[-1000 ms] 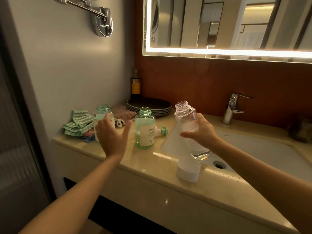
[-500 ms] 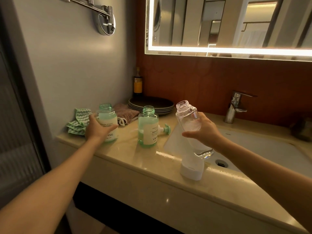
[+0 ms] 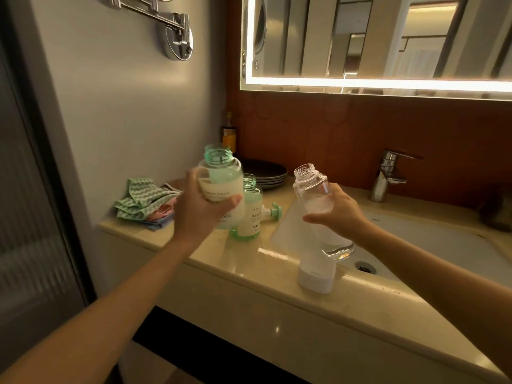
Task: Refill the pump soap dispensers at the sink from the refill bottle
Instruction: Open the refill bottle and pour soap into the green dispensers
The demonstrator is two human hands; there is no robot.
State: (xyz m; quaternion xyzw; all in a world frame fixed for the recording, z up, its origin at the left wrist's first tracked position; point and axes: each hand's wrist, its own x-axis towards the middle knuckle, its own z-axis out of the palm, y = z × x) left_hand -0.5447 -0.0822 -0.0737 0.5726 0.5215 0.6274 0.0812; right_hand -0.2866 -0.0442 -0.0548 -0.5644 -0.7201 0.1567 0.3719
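My left hand [image 3: 198, 210] grips a green-tinted soap bottle [image 3: 221, 180] with a cream label and an open neck, lifted off the counter and tilted slightly. Behind it a second green bottle [image 3: 250, 214], also uncapped, stands on the counter. A green pump head [image 3: 273, 212] lies on its side next to that bottle. My right hand [image 3: 339, 213] holds a clear bottle [image 3: 315, 195] with an open neck, tilted left above the sink's edge; a little liquid sits at its bottom. A white cap [image 3: 315, 275] stands on the counter below it.
Beige counter [image 3: 210, 259] with a white sink [image 3: 432, 245] and chrome tap [image 3: 388, 176] at right. Folded cloths [image 3: 144, 200] lie at the left end. Dark plates [image 3: 267, 173] and an amber bottle [image 3: 230, 135] stand at the back. A lit mirror [image 3: 374, 40] hangs above.
My left hand reached to the leftmost green bottle, gripped it and lifted it up and rightward off the counter. My right hand kept holding the clear bottle nearly still.
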